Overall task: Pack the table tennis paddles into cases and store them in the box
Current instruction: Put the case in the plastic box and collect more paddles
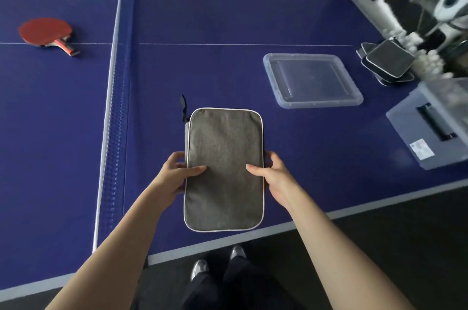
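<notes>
A grey fabric paddle case (224, 147) with white piping is held above the near side of the blue table. My left hand (174, 173) grips its left edge, thumb on top. My right hand (272, 174) grips its right edge the same way. A black zipper strap (182, 104) sticks out at the case's far left corner. A red paddle (46, 32) lies flat on the far left, beyond the net. A clear plastic box (428, 130) stands at the right table edge, and its clear lid (312, 80) lies flat nearby.
The net (115, 97) runs across the table left of the case. A stack of dark cases (388, 61) lies at the far right, beside white balls (430, 64) and blurred equipment. The table's near edge (278, 228) runs below the case, above dark floor and shoes.
</notes>
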The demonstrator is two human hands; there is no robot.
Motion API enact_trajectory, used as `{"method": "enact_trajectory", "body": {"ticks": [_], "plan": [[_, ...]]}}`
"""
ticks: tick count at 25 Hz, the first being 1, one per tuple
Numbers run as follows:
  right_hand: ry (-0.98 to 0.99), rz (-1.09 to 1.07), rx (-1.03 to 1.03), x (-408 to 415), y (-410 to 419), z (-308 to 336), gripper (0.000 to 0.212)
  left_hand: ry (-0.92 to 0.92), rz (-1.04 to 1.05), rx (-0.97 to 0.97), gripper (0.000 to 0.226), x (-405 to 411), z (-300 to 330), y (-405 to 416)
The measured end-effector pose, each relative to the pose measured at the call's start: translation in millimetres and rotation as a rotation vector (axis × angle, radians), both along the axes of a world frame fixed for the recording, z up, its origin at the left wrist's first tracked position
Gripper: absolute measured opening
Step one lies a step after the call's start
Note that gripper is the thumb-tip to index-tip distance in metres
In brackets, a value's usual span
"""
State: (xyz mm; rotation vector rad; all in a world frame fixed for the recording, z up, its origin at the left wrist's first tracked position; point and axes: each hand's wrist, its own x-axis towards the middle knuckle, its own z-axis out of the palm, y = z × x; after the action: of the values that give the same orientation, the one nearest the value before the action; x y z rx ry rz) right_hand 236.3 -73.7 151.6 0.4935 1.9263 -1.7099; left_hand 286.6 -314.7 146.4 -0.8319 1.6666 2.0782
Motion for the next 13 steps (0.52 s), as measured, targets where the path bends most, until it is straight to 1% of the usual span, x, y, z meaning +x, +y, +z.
{"method": "enact_trajectory", "body": {"ticks": [3, 9, 13], "plan": [[0.026, -0.064, -0.015, 5.4, 39.0, 8.0, 0.069, 0.018, -0.089, 0.035, 0.052, -11.0, 9.5, 31.3], [0.039, -0.224, -0.053, 15.9, 136.8, 15.4, 0.051, 0.043, -0.236, 0.044, 0.051, -36.9, 23.4, 124.5], [0.062, -0.302, -0.056, 23.6, 233.3, 27.3, 0.057, 0.069, -0.322, 0.066, 0.052, -53.9, 31.7, 219.7]]}}
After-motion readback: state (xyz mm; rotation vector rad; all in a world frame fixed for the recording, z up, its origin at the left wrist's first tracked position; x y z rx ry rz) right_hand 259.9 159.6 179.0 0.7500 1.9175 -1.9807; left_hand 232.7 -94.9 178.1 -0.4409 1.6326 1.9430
